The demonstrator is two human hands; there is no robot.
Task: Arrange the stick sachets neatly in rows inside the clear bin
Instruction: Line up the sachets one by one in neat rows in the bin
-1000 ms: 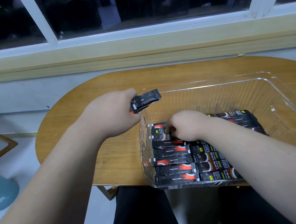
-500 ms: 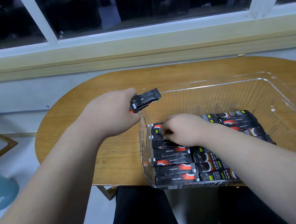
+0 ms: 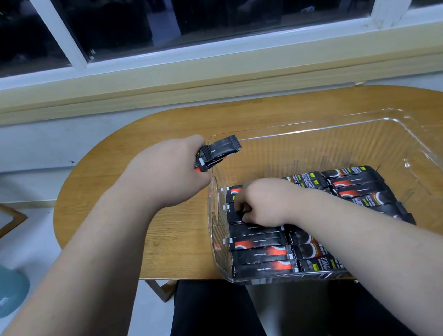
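1. Rowed sachets (image 3: 259,255) lie flat in the near half of the clear bin (image 3: 319,124), with their long axes running left-right.
2. The right hand (image 3: 266,204) curls its fingers onto one sachet (image 3: 236,217) beside the left wall.
3. The left hand (image 3: 171,173) clamps a bundle of sachets (image 3: 221,151) over the far-left corner, pointing right.
4. The bin's far half is bare.

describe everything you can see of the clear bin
The clear bin is a rectangular tub of transparent plastic with rounded corners and ribbed walls. It stands upright on the wooden table, its near end at the table's front edge. Black stick sachets lie in rows over its near half; the far half is bare. The right hand reaches inside it.
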